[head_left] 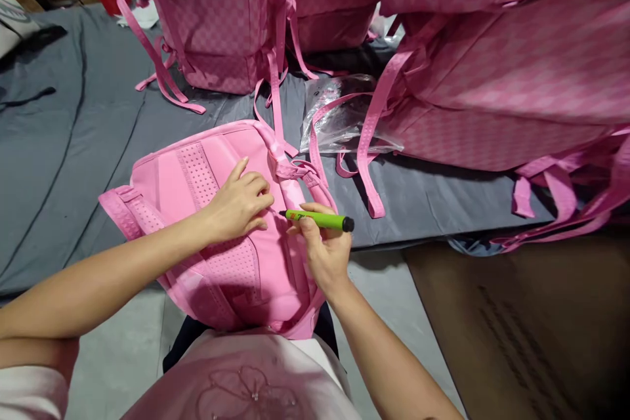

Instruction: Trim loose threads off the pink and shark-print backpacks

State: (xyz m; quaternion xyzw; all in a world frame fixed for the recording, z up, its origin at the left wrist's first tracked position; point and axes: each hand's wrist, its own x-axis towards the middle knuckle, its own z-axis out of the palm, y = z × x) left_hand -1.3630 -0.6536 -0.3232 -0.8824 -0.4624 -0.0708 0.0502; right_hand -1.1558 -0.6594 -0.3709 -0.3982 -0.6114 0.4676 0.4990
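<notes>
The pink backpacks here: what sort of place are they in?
Probably a bag workshop or packing area: several pink backpacks sit on a grey-covered table, and a green marker is held over another backpack.

One backpack [275, 262] is lying across the edge of the tabletop [49, 177], a plastic bag [339, 134] is resting behind its right side, and other backpacks [221, 26] are sitting behind and rightward.

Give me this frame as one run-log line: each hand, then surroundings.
left hand: on pink backpack | right hand: holding green marker, tip toward left hand | nearby: clear plastic bag, grey cloth
</notes>
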